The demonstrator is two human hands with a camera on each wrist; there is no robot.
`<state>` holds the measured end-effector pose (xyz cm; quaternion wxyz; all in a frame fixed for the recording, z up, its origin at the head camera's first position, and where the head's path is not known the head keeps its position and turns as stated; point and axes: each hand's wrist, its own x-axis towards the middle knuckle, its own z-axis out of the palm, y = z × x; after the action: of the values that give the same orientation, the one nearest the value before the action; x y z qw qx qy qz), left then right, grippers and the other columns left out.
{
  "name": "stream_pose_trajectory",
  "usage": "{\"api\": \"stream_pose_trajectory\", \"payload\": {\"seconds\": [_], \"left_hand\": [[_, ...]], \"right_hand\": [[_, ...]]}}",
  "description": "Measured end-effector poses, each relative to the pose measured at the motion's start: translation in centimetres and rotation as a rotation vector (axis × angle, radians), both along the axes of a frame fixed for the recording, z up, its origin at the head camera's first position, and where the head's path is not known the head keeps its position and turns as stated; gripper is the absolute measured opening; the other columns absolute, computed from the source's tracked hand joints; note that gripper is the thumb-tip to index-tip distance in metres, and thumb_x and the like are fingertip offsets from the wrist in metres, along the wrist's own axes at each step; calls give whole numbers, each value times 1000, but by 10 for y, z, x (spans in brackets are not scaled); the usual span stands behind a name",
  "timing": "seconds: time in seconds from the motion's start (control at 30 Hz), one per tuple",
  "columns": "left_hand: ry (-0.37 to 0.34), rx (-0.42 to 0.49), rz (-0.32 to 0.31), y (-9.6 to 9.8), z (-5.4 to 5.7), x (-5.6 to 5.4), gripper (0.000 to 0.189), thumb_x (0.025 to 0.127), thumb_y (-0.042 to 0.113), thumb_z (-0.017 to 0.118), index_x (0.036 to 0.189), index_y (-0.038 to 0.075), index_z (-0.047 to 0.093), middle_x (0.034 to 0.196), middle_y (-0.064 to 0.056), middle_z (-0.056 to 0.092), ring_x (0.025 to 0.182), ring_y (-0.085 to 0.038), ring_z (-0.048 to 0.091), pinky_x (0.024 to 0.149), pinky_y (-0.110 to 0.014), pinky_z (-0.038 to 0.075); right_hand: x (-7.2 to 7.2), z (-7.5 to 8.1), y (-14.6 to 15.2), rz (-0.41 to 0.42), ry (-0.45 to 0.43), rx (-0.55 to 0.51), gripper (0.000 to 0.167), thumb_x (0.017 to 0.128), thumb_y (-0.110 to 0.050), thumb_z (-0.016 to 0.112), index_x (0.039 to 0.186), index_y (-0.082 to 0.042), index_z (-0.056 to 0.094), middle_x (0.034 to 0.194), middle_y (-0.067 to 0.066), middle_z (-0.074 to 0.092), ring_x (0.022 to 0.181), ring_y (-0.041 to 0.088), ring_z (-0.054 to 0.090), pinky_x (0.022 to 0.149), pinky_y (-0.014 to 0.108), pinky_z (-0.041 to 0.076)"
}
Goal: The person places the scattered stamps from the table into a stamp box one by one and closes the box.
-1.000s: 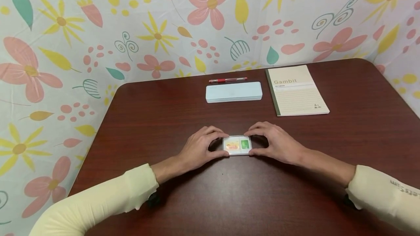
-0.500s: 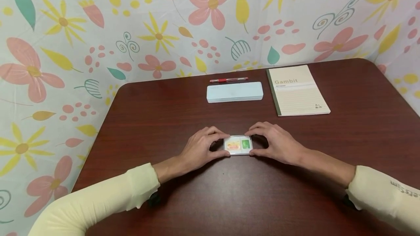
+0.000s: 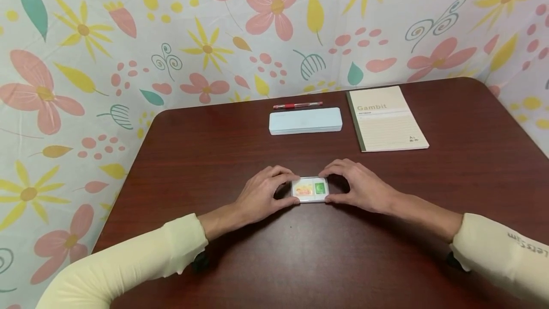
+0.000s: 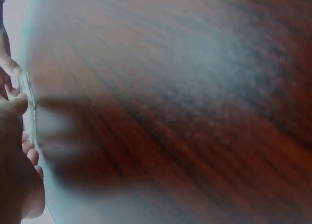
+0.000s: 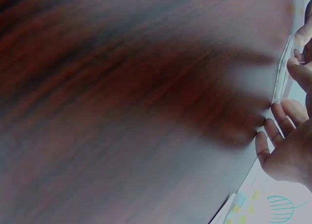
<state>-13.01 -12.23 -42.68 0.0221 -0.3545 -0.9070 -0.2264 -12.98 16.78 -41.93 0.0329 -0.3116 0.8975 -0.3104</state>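
A small flat clear-edged case [image 3: 310, 192] lies between both hands in the middle of the head view. Its white face carries an orange-yellow picture on the left and a green square on the right. With thumb and index finger, my left hand [image 3: 260, 195] pinches its left end, one digit at the near edge and one at the far edge. The right hand [image 3: 364, 186] grips the other end the same way. Both wrist views show the thin transparent side of the case [image 4: 31, 112] [image 5: 281, 77], close to the tabletop; whether it touches the wood I cannot tell.
Behind the hands on the dark wooden table [image 3: 206, 147] lies a pale blue pencil case [image 3: 306, 121]. A red pen [image 3: 298, 105] is just beyond it. To its right sits a beige "Gambit" notebook [image 3: 388, 118]. A flower-patterned cloth [image 3: 167, 27] hangs along the table's back edge.
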Motion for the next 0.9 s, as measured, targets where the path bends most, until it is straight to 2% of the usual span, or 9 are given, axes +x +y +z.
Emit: {"api": "stream_pose_trajectory", "payload": {"seconds": [0.13,0.37,0.7,0.9], "left_hand": [[0,-15,-4,1,3,-1,51,93,45,84,135,18,73,132,3,64,107,-13,57,84,-33,51],[-5,-35,-13,0,6,-2,55,92,46,84,137,18,70,135,3,63,113,-14,58,91,-34,52],[-14,-68,-17,-1,6,-4,56,92,48,84,137,18,69,133,4,65,116,-14,60,96,-37,53],[-13,-67,-23,-1,6,-5,56,91,49,84,136,18,70,132,4,67,115,-14,60,94,-37,53]], "right_hand": [[-1,1,0,6,-6,-15,50,82,-17,95,126,-9,74,125,4,69,119,27,62,100,52,52],[1,3,0,-1,-9,-11,53,82,-17,94,129,-6,72,127,6,68,121,28,62,101,53,52],[4,3,1,-17,16,2,49,83,-17,93,127,-6,75,124,7,69,118,29,64,99,53,53],[4,2,1,-14,47,-8,47,83,-17,94,125,-7,76,122,7,70,116,30,65,96,54,54]]}}
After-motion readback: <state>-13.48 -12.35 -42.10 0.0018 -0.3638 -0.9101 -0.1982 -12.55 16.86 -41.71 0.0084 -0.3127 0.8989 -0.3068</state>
